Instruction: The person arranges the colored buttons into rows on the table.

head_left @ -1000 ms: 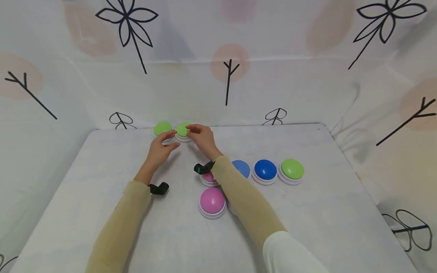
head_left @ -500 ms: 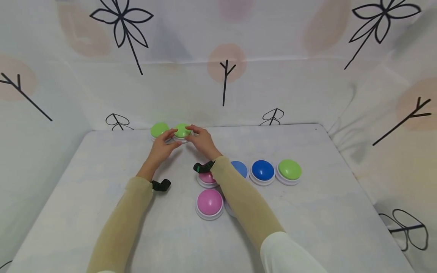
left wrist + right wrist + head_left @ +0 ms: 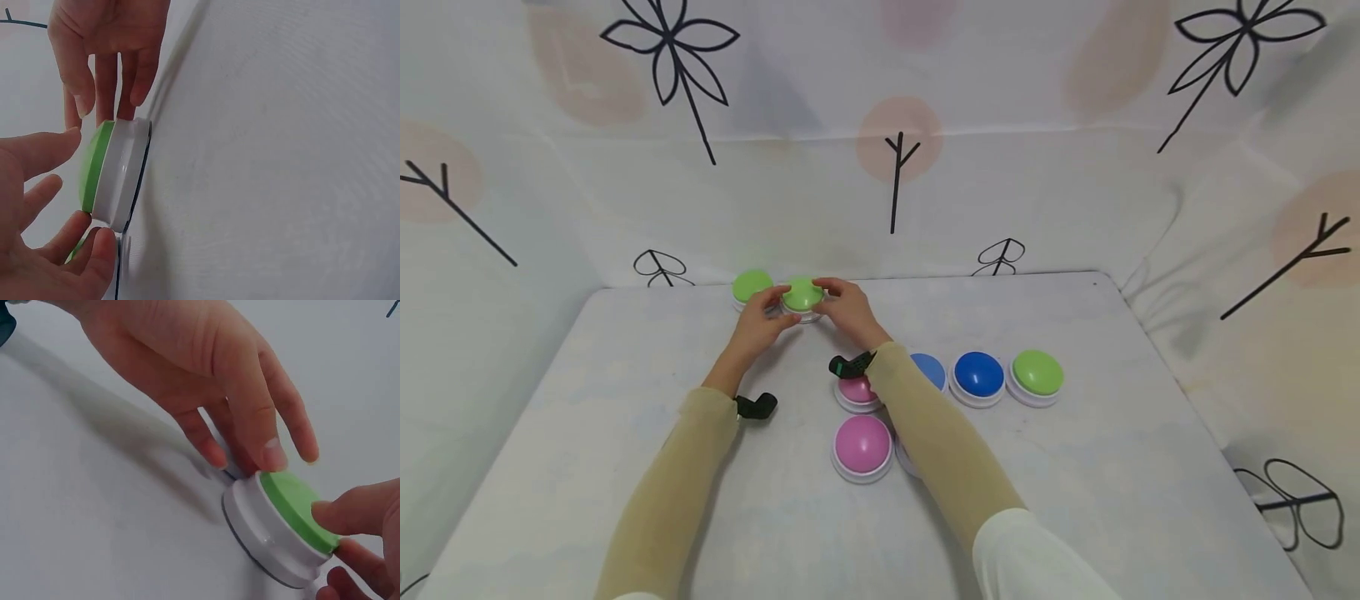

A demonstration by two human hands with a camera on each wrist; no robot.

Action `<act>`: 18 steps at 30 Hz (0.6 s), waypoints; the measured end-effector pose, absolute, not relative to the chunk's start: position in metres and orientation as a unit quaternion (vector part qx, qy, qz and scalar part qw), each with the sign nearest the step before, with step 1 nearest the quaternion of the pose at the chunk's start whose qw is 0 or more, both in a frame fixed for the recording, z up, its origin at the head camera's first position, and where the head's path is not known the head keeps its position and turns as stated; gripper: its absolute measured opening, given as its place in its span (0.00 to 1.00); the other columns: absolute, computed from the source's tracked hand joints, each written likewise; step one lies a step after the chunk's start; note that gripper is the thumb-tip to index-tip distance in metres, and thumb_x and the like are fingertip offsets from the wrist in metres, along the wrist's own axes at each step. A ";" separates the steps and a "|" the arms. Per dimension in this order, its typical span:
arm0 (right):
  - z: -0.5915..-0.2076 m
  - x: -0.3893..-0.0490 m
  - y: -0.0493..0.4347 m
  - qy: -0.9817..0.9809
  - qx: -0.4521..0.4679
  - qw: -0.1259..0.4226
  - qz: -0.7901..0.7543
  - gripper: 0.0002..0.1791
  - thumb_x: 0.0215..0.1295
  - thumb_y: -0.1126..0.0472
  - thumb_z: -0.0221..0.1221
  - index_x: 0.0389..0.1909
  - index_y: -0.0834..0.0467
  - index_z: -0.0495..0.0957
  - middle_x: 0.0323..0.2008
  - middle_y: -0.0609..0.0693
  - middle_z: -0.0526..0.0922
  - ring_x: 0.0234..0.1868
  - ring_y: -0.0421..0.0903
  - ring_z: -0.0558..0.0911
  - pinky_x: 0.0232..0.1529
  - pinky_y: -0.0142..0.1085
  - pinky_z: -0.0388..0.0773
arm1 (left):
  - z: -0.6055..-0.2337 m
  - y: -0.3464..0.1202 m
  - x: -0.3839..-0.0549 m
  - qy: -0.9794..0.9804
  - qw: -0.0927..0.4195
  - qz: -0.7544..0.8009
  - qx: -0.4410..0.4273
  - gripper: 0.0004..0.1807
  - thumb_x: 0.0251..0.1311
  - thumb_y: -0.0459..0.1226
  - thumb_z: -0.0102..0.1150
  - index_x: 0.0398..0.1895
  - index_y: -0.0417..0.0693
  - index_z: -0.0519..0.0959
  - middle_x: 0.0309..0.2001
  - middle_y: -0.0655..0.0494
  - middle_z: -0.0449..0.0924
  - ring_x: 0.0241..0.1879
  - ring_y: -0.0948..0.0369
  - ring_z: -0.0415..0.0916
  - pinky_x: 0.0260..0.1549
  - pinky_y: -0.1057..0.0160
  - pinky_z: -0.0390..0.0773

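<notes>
A green-domed push button (image 3: 802,297) with a white base is held between both hands near the far edge of the table. My left hand (image 3: 756,327) grips its left side; in the left wrist view, a fingertip of the left hand (image 3: 44,206) meets the edge of the green dome. On the opposite side my right hand (image 3: 848,312) holds it with curved fingers. The base's dark underside edge shows in the right wrist view, with the dome of the button (image 3: 294,506) facing up and right. Just left of it stands a second green button (image 3: 751,285), partly behind my left fingers.
A row to the right has a light blue button (image 3: 930,369), a dark blue button (image 3: 978,374) and another green button (image 3: 1037,372). Two pink buttons (image 3: 862,444) stand in the middle, one partly under my right forearm. A printed cloth (image 3: 805,192) hangs behind the table.
The held green button has shifted slightly toward me, away from the back edge, over the last half second. Both hands stay around it. The other buttons have not moved.
</notes>
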State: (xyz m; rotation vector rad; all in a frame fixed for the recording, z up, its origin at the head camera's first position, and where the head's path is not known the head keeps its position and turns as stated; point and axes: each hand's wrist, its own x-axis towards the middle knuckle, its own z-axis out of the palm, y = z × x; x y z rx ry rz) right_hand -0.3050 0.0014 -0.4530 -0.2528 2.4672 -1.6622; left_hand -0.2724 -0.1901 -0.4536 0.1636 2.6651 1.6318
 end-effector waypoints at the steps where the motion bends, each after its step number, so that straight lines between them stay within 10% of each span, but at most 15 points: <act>1: -0.453 -0.305 0.002 0.824 -0.081 0.079 -0.556 0.26 0.62 0.62 0.65 0.63 0.51 0.77 0.65 0.50 0.74 0.65 0.49 0.71 0.64 0.42 0.70 | -0.455 -0.190 -0.272 0.852 0.004 0.520 0.054 0.34 0.61 0.35 0.67 0.70 0.41 0.68 0.69 0.40 0.64 0.69 0.46 0.60 0.70 0.47 0.57; 18: -0.450 -0.304 0.003 0.845 -0.097 0.106 -0.515 0.29 0.57 0.64 0.71 0.62 0.50 0.79 0.62 0.52 0.78 0.61 0.48 0.75 0.63 0.41 0.70 | -0.454 -0.187 -0.272 0.892 0.017 0.449 0.057 0.37 0.58 0.36 0.70 0.71 0.43 0.68 0.67 0.39 0.66 0.63 0.43 0.66 0.63 0.44 0.66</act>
